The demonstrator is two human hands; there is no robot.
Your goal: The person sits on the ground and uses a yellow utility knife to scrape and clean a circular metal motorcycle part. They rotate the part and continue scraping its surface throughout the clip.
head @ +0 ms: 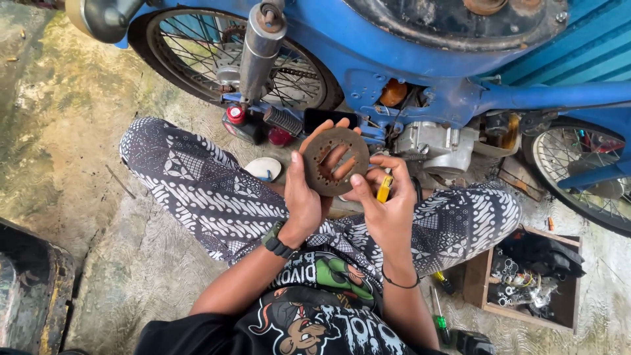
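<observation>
Both hands meet over the lap. Left hand (303, 197) grips the round brown toothed ring (335, 162), fingers poking behind it. Right hand (388, 204) pinches its near edge and seems to clamp something yellow (384, 188). Best to hold the ring flat and steady.

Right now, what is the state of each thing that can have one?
Left hand: holds the ring disc.
Ring disc: held upright, worn brown.
Right hand: holds a yellow tool, thumb on the disc.
Wooden box: open, full of parts.
Motorbike: parked, engine side exposed.
</observation>
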